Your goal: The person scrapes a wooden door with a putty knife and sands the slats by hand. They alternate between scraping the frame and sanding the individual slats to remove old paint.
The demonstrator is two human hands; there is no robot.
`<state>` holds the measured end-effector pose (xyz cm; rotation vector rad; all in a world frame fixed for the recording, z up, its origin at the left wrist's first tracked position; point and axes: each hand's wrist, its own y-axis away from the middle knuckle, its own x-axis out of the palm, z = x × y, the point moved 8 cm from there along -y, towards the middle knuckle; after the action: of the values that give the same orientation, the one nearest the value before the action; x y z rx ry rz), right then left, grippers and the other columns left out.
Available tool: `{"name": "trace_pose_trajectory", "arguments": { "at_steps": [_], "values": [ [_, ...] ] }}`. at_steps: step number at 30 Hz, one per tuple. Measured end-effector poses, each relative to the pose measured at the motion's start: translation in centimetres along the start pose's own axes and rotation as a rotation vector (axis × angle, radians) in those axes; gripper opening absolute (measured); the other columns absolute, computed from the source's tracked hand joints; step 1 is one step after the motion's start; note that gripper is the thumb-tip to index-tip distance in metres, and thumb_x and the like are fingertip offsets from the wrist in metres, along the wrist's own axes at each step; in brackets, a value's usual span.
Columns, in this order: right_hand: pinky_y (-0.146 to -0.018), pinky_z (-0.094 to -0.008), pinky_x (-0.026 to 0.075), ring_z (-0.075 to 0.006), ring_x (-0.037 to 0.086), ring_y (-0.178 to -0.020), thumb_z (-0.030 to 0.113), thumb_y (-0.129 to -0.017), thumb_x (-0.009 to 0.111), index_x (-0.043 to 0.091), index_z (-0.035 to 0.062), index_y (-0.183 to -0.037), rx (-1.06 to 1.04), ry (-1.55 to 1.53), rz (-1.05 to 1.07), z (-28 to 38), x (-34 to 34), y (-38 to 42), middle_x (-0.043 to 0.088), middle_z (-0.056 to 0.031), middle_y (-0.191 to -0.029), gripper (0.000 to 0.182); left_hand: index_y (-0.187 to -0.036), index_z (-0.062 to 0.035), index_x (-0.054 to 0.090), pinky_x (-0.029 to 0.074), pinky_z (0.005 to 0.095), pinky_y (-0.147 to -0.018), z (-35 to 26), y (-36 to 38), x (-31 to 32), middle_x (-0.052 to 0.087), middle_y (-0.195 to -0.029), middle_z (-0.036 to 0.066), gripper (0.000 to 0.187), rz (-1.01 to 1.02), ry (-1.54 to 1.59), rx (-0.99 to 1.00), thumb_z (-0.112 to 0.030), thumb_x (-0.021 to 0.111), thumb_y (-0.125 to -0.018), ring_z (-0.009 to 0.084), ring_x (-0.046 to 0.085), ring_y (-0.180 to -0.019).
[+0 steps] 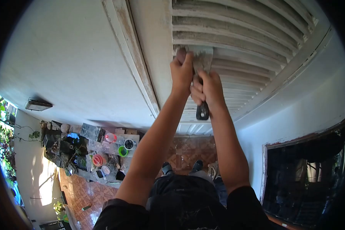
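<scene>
My right hand (209, 86) is wrapped around the black handle of a putty knife (202, 112). The wide, stained blade of this knife points up at the slats of a pale louvered shutter (237, 40), close to its left edge. My left hand (182, 73) is closed just left of the blade, by the shutter's frame. A small reddish-brown piece (181, 55) shows at its fingers, its kind too blurred to make out. Dirt and worn paint mark the slats and the frame.
Low at the left, a cluttered surface holds a pink tub (99, 160), a green container (123, 151), a dark-filled cup (130, 144) and potted plants. A dark window (303, 176) is at the right. Tiled floor (184, 149) lies beneath my feet.
</scene>
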<state>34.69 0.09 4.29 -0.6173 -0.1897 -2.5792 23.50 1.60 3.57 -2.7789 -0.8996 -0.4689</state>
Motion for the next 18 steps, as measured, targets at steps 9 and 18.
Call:
{"name": "trace_pose_trajectory", "arguments": {
  "at_steps": [9, 18],
  "values": [
    [-0.029, -0.0265, 0.03, -0.0069, 0.032, -0.033, 0.02, -0.104, 0.043, 0.046, 0.0075, -0.102, 0.104, 0.008, -0.077, -2.1, -1.0, 2.3, 0.038, 0.0019, -0.055, 0.013, -0.075, 0.0008, 0.058, 0.039, 0.0299, -0.059, 2.3, 1.9, -1.1, 0.053, -0.069, -0.002, 0.033, 0.006, 0.0, -0.025, -0.026, 0.066, -0.092, 0.0089, 0.045, -0.065],
    [-0.029, -0.0261, 0.032, -0.0081, 0.036, -0.034, 0.024, -0.106, 0.043, 0.046, 0.0064, -0.101, 0.092, 0.025, -0.029, -3.0, -1.8, 1.5, 0.04, 0.0011, -0.054, 0.019, -0.076, -0.0072, 0.057, 0.034, 0.0266, -0.049, 3.4, 2.2, -1.8, 0.052, -0.065, -0.003, 0.032, 0.095, 0.059, -0.184, -0.032, 0.069, -0.093, 0.0068, 0.043, -0.053]
  ]
}}
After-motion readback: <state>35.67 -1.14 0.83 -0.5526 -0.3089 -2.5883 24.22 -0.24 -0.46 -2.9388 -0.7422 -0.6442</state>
